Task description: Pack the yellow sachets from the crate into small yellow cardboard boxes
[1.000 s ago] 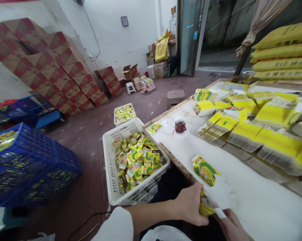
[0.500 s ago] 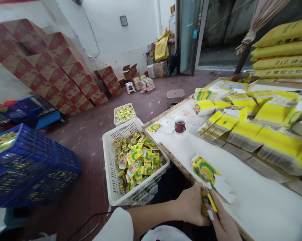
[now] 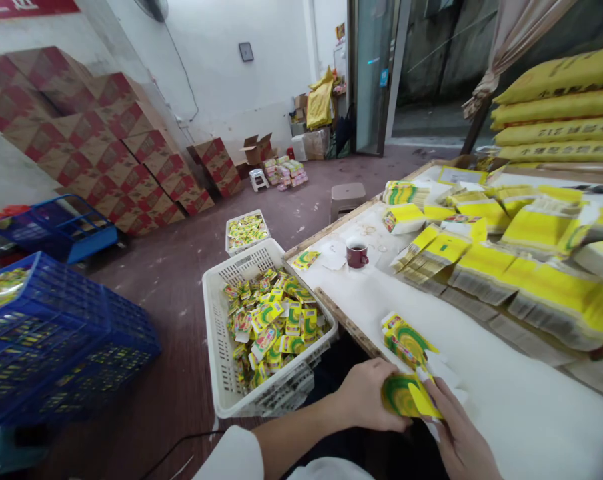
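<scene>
Between my two hands is a small yellow and green cardboard box (image 3: 400, 396), its green-ringed face turned up and its flaps standing out at the right end. My left hand (image 3: 364, 398) grips the box's left end, fingers wrapped round it. At the flap end, my right hand (image 3: 456, 423) pinches it with thumb and fingers. Just beyond, a few flat printed cartons (image 3: 405, 339) lie on the white tabletop (image 3: 526, 407). Left of my hands, a white plastic basket (image 3: 212, 347) holds a heap of similar small boxes (image 3: 269, 320).
A dark red mug (image 3: 356, 255) of dark liquid stands near the table's left edge. Rows of yellow carton stacks (image 3: 511, 267) cover the far side. Blue crates (image 3: 76, 333) stand at left. A stool (image 3: 347, 197) sits beyond the table, and red-brown cartons (image 3: 96, 147) line the wall.
The box in my hands has turned so its broad ringed face shows, where earlier a narrow side was seen. My hands are slightly farther apart. The view has tilted up a little.
</scene>
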`<state>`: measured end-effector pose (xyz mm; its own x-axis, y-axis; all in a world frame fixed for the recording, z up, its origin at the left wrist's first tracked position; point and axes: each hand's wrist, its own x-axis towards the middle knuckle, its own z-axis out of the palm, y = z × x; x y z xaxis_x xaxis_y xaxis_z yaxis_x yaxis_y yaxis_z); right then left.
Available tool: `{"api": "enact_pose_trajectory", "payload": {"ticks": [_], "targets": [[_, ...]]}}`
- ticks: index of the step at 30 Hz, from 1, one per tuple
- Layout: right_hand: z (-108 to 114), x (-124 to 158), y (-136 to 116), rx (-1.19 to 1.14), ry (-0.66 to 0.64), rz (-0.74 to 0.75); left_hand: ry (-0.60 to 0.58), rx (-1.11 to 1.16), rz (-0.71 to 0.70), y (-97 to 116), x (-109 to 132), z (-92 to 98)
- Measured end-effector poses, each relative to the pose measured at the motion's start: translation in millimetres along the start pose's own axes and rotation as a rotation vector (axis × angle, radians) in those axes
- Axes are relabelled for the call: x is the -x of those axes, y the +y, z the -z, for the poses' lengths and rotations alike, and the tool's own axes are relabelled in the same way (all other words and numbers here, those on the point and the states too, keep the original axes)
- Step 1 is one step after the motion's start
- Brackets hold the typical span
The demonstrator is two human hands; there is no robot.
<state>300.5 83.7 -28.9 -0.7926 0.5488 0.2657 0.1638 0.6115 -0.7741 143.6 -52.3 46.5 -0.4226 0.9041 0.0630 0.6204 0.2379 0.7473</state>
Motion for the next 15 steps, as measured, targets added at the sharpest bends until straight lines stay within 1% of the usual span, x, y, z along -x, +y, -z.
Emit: {"api": "enact_pose_trajectory", "payload": {"ticks": [4, 8, 11, 13, 15], "targets": [[6.3, -6.8, 3.6, 0.003, -0.025, 0.001, -0.032, -0.035, 0.010, 0.6, -4.4, 5.0], [19.7, -14.8, 5.7, -0.032, -0.098, 0.050, -0.095, -0.066, 0.057, 2.4, -6.6, 9.8], [27.9, -16.8, 2.7, -0.057, -0.163, 0.081, -0.138, -0.090, 0.059, 5.2, -7.3, 14.3], [28.8, -15.4, 0.4, -0.064, -0.189, 0.085, -0.154, -0.112, 0.045, 7.4, -7.6, 16.6], [25.6, -12.8, -0.4, -0.055, -0.182, 0.076, -0.159, -0.136, 0.026, 9.4, -7.9, 17.5]]}}
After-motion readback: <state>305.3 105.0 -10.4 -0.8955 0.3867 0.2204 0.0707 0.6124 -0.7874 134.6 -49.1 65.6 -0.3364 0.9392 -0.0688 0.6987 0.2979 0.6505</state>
